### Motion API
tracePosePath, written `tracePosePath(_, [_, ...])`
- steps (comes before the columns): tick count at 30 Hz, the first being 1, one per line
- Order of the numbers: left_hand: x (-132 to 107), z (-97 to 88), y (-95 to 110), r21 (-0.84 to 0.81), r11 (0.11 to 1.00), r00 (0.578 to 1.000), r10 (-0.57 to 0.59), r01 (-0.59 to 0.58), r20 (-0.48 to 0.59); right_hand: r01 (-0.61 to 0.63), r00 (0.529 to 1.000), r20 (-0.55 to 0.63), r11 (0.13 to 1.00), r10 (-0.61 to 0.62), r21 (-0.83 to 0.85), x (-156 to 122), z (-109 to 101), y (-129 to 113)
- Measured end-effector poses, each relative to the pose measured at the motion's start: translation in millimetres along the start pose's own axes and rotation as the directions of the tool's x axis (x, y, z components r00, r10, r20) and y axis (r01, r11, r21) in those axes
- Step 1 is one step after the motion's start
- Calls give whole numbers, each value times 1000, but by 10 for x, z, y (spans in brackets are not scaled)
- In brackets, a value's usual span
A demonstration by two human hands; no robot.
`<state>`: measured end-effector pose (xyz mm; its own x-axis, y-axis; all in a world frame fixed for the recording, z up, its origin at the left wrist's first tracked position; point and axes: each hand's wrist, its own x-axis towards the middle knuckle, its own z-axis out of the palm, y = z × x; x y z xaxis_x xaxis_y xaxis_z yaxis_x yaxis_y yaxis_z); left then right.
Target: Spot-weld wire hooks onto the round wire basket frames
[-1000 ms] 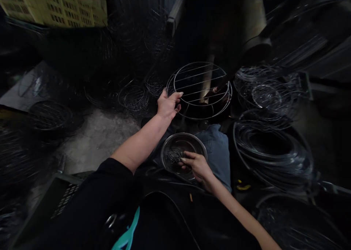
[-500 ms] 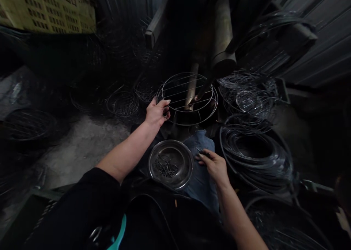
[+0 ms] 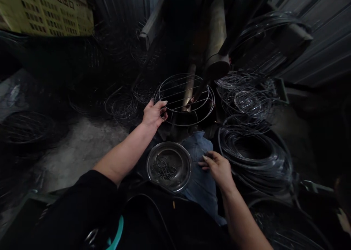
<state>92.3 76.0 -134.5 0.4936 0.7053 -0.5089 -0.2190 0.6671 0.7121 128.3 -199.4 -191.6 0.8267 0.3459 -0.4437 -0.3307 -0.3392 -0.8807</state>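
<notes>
My left hand (image 3: 154,114) pinches the left rim of a round wire rack (image 3: 186,125), made of two rings with straight wires across. The rack sits around the lower metal post (image 3: 189,87) of a machine, where a pointed arm reaches down to the wires. My right hand (image 3: 221,167) is closed in a pinch above a blue denim cloth (image 3: 200,186); whatever its fingertips hold is too small to make out. Left of that hand, a shiny metal bowl (image 3: 179,156) on my lap contains several thin bent wire pieces (image 3: 163,169).
A thick upper cylinder (image 3: 218,30) hangs over the rack. Wire coils (image 3: 255,151) and tangled wire rings (image 3: 246,100) crowd the right side. More wire rings (image 3: 122,103) lie on the left floor, below a yellow crate (image 3: 52,14).
My right hand has shifted slightly right and down, farther from the bowl. My left hand keeps its hold on the rack. The view has turned a little.
</notes>
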Motion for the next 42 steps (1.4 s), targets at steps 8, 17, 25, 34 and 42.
tracePosePath(8, [-5,12,9,0,1000,1000,1,-1,5,26,999,38,999,-28,45,4,19,62])
tracePosePath(17, [-81,95,137,43,999,1000,24,-24,7,36,993,116,999,-33,-25,5,9,41])
tracePosePath(25, [-71,58,271,23,996,997,82,-82,12,22,998,49,998,-25,52,-54,-23,101])
tracePosePath(34, [-12,149,159,44,993,993,110,-111,39,267,945,146,949,-292,166,193,318,-572])
tracePosePath(42, [-74,181,169,32,985,985,166,-168,43,285,929,135,897,-345,338,480,899,-1086])
